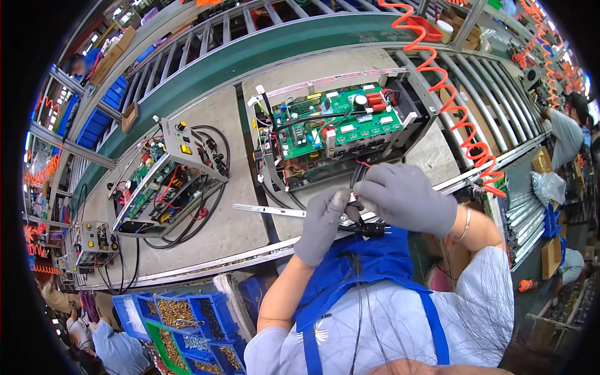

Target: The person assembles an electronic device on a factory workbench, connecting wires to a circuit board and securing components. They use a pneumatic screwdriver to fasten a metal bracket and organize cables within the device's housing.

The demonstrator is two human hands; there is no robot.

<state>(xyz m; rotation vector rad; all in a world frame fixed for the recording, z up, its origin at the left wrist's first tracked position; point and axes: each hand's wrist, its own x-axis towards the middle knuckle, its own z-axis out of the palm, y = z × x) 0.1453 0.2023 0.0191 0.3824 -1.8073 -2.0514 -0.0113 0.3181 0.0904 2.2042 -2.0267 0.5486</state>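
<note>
Black cable (354, 214) ran between two gloved hands at the near edge of a long grey worktable (234, 234). On that table, just beyond the hands, stood an open metal chassis (350, 150), its green circuit board (347, 128) facing up. Well to its left was a second open chassis (169, 181), tilted in view, with dark leads looped around it. Blue bins (229, 315) of small parts sat below the table edge on the left. Nearer, the right hand (406, 197) bent its fingers narrowly around the cable; the left hand (322, 225) pinched close beside it, thumb up, its other fingertips hidden. A flat silvery strip (269, 210) reached leftward from behind the left hand; whether that hand touched it, I could not tell. Smallest, a black plug (373, 230) hung just below the right hand, prongs pointing right.
</note>
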